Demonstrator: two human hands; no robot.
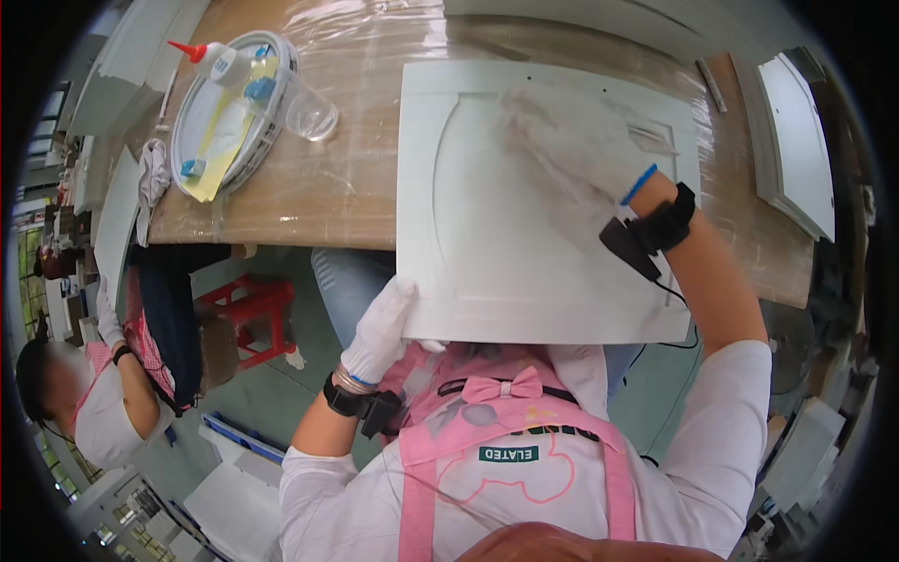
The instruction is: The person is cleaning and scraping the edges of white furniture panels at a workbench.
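A white cabinet door panel (524,244) with a curved recessed outline lies partly on the table and overhangs its near edge toward my lap. My left hand (382,328), in a white glove, grips the panel's near left corner, fingers at its edge. Over the panel's far right part is my right hand (585,145), in a white glove with a blue cuff. Motion smears its fingers, and a pale blur around them may be a cloth; I cannot tell whether it holds anything. Black straps with small devices circle both wrists.
On the wrapped table (365,178), a round white lid (265,140) at left bears a red-tipped glue bottle (225,64); a clear plastic cup (311,114) stands beside it. White panels (796,140) stand at right. A co-worker (112,403) and red stool (251,314) are at left.
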